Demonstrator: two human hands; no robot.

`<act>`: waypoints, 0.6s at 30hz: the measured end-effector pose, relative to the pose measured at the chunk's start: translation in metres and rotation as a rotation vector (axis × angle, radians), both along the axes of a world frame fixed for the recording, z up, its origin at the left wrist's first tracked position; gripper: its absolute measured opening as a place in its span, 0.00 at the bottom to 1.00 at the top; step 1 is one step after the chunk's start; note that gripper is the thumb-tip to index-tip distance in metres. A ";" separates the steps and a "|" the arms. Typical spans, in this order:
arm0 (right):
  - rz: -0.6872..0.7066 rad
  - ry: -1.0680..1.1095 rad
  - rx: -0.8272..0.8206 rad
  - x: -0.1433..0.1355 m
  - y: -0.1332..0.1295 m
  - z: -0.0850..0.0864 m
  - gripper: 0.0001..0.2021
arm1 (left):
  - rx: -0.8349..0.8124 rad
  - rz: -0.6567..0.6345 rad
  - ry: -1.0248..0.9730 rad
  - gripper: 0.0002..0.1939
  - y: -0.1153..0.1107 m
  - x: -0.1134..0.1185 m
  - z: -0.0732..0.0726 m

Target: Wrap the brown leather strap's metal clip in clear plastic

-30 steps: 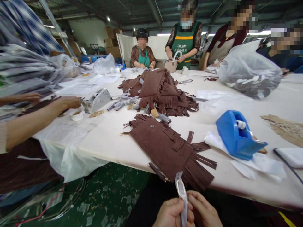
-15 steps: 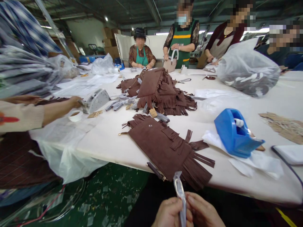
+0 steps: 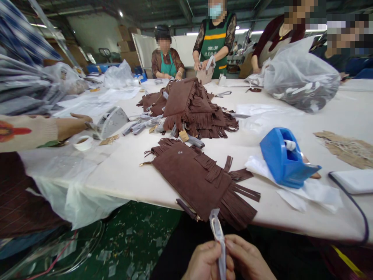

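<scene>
My left hand [image 3: 204, 262] and my right hand [image 3: 247, 260] meet at the bottom edge, below the table's front edge. Together they pinch a narrow clear plastic sleeve [image 3: 217, 233] that stands upright with a metal clasp inside its top. Just beyond it a brown suede fringed bag [image 3: 201, 181] lies flat on the white table [image 3: 128, 171], its zipper pull hanging over the edge. A heap of the same brown fringed bags [image 3: 192, 109] sits farther back at the middle.
A blue tape dispenser [image 3: 284, 157] stands on white paper at the right. A co-worker's arm [image 3: 43, 130] reaches to a grey tape dispenser [image 3: 112, 121] at the left. A large clear plastic bag [image 3: 297, 79] lies at the back right, and several people work at the far side.
My hands stay on the plastic sleeve. The view has tilted slightly, so the table sits higher. The co-worker's arm at the left has drawn back, its sleeve now showing.
</scene>
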State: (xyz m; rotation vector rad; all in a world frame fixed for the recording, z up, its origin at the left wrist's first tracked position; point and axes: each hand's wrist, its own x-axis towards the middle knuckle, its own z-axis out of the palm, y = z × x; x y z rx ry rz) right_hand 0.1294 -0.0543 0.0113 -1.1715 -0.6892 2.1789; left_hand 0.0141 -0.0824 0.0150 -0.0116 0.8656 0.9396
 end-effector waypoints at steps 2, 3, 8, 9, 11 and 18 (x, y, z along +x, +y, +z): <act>-0.023 -0.067 0.018 0.001 0.002 0.002 0.12 | 0.003 -0.005 0.010 0.25 0.000 0.000 0.000; -0.036 -0.084 0.019 0.001 0.003 0.003 0.11 | -0.002 -0.011 0.011 0.25 -0.001 0.001 0.001; 0.031 0.055 -0.064 0.000 0.007 0.006 0.13 | -0.019 -0.022 -0.018 0.24 0.000 0.000 0.002; 0.047 0.066 -0.067 0.001 0.008 0.004 0.13 | -0.028 -0.022 -0.025 0.23 0.000 0.000 0.002; 0.058 0.052 -0.042 0.002 0.008 -0.001 0.13 | -0.050 -0.022 -0.031 0.23 0.001 -0.001 0.002; -0.019 -0.103 0.121 0.010 0.011 -0.019 0.11 | -0.082 -0.007 -0.029 0.27 0.002 0.000 0.006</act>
